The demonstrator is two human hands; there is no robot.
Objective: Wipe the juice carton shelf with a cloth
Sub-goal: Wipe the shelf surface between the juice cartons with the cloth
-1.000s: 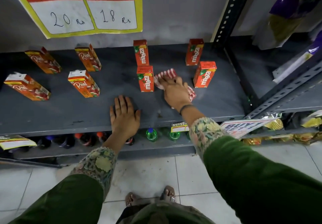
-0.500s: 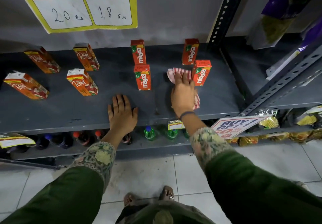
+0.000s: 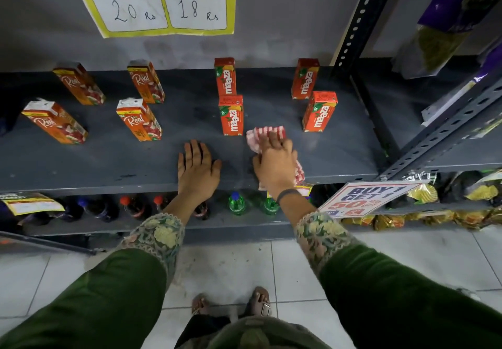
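Head view: grey shelf [image 3: 81,164], white tiled floor [image 3: 233,264]

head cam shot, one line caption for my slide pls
Right hand wipes the grey shelf with a red-checked cloth between Maaza cartons; left hand rests flat.

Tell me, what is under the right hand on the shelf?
A red-and-white checked cloth lies under the right hand, pressed on the grey shelf. Its middle is covered by the hand; only its ends show.
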